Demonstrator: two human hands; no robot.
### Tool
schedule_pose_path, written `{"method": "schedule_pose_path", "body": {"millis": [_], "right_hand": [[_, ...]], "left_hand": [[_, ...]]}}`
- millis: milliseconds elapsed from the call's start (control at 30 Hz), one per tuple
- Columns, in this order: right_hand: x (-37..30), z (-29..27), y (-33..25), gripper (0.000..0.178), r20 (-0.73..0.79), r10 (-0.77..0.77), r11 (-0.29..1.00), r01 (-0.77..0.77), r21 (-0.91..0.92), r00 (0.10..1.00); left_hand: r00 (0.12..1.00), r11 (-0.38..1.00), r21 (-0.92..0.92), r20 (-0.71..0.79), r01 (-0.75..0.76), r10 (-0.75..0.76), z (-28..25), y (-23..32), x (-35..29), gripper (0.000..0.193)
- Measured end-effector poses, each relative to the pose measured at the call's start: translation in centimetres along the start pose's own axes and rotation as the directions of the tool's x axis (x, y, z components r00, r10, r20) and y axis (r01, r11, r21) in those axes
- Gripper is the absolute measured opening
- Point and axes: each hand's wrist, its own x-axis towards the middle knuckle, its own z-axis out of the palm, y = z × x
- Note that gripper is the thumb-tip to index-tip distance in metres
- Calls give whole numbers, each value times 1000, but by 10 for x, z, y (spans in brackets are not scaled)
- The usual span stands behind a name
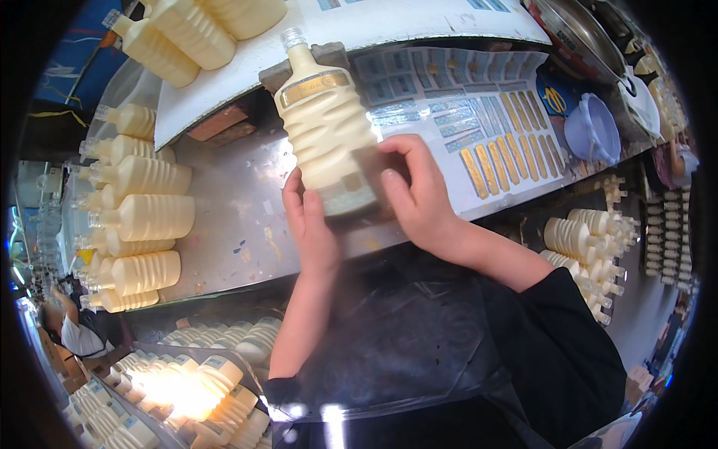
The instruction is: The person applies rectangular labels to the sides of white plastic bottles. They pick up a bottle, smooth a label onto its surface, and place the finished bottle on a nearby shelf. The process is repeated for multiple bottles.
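Observation:
A cream-coloured ribbed bottle with a clear cap and a gold label near its shoulder lies in front of me, its neck pointing away. My left hand grips its left side close to the base. On the opposite side my right hand has curled fingers and thumb against the lower body, where a bluish-grey band shows, partly blurred. Brownish blocks stand by the bottle's neck. To the right lies a white sheet bearing rows of gold and blue label strips.
Several cream bottles lie along the table's left edge; more stand on a white raised board. A lilac bucket and yellow-handled scissors sit at the right. Bottles crowd below at lower left and right. A person is at far left.

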Motion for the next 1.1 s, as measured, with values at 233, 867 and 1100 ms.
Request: {"method": "schedule_pose_path", "body": {"millis": [233, 867, 1100], "right_hand": [[-8, -14, 38, 31, -51, 251, 955, -239, 178, 967], [13, -5, -55, 32, 84, -58, 987, 70, -147, 995], [14, -26, -39, 31, 35, 54, 970, -44, -241, 998]], "left_hand": [[989, 985, 118, 98, -123, 111, -4, -6, -12, 71], [716, 384, 741, 184, -551, 673, 26, 2, 3, 88], [731, 402, 715, 221, -572, 645, 18, 8, 3, 90]]}}
